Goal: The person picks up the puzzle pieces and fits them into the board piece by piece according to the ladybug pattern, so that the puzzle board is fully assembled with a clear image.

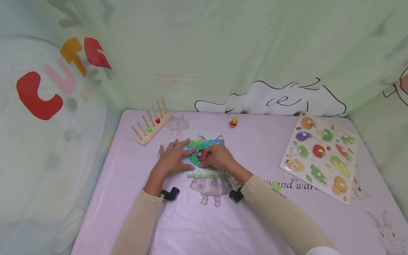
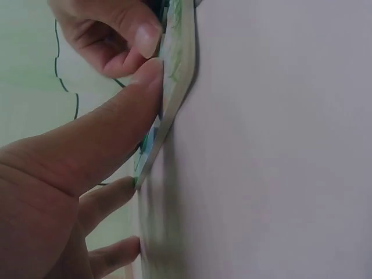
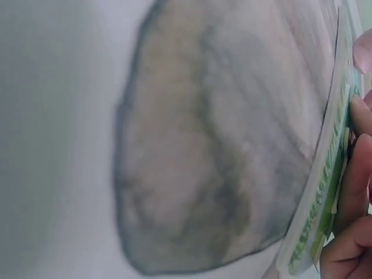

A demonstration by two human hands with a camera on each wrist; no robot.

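Observation:
A thin puzzle board [image 1: 205, 175] with a printed green scene and a grass strip lies flat at the middle of the table. On it is a ladybug puzzle piece [image 1: 199, 154], red with a dark head, partly covered by fingers. My right hand [image 1: 219, 157] pinches the ladybug piece between thumb and curled fingers. With fingers spread, my left hand [image 1: 171, 160] rests at the board's left side, and its thumb [image 2: 125, 119] presses on the board's edge. In the right wrist view, the board [image 3: 311, 215] appears side-on, the curled fingers [image 3: 354, 186] over its face.
A wooden peg rack [image 1: 153, 131] with a green and a red piece stands at the back left. A small yellow and red bear figure [image 1: 234, 122] is behind the board. A vegetable puzzle board [image 1: 306, 170] lies at the right. Fabric walls surround the table.

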